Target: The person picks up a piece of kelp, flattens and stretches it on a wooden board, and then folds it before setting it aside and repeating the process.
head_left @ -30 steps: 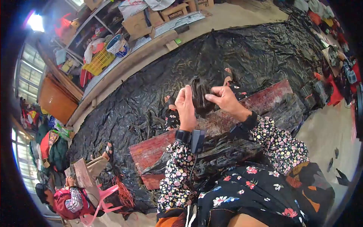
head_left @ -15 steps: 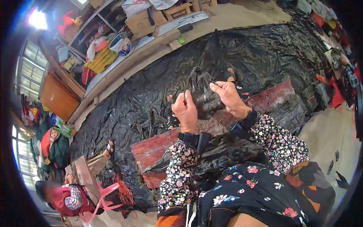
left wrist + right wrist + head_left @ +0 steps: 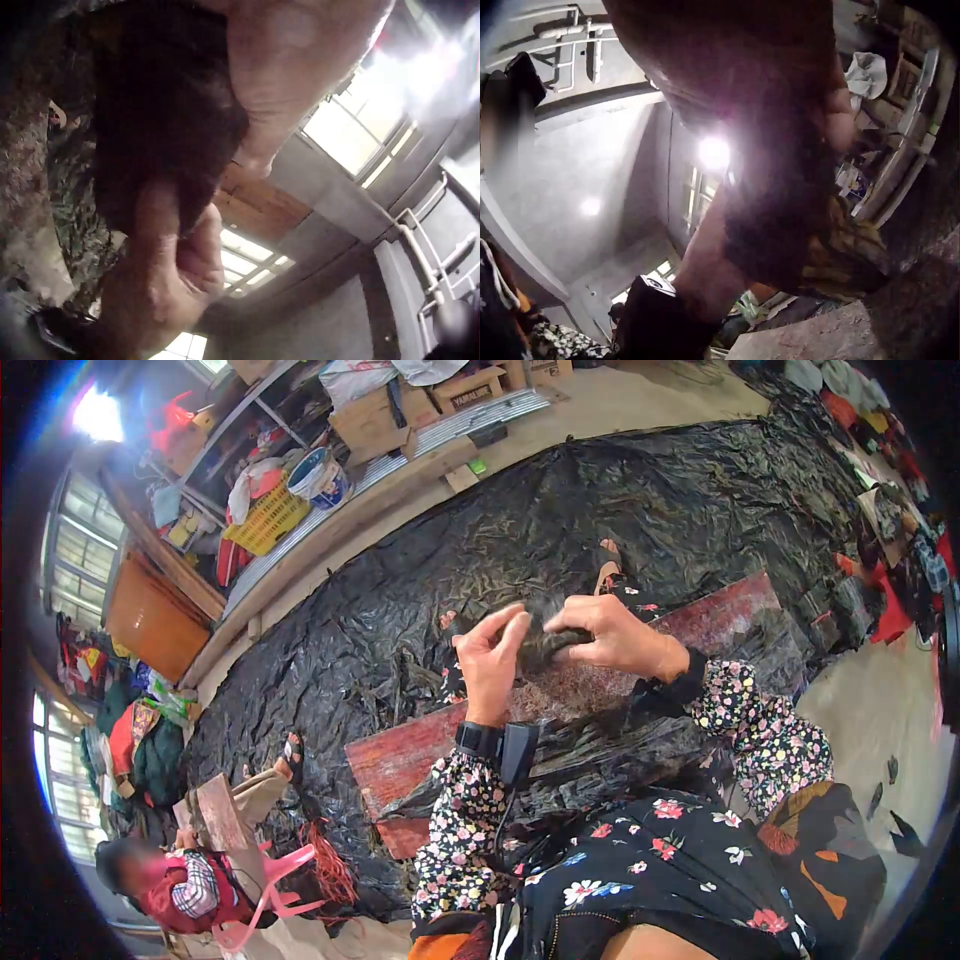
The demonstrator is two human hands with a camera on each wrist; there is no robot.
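Note:
In the head view both hands meet over a red wooden board [image 3: 420,745] with a dark, matted clump [image 3: 548,643] between them. My left hand [image 3: 495,650] grips the clump's left end, its fingers stretched along the top. My right hand [image 3: 612,635] curls over the right end from above. The left wrist view shows the dark clump [image 3: 165,112] against the palm, close up and blurred. In the right wrist view the clump [image 3: 780,187] hangs under the hand, with the other arm's wrist band [image 3: 660,315] below it.
A crinkled black plastic sheet [image 3: 650,490] covers the floor ahead and drapes over my lap. Sandalled feet [image 3: 605,565] rest on it. Another person [image 3: 180,880] sits at the lower left on a pink chair. A yellow basket [image 3: 265,520] and cardboard boxes [image 3: 370,420] line the far wall.
The clump was held upright and higher; both hands have come down and closer together, and it now lies low and sideways between them just above the board.

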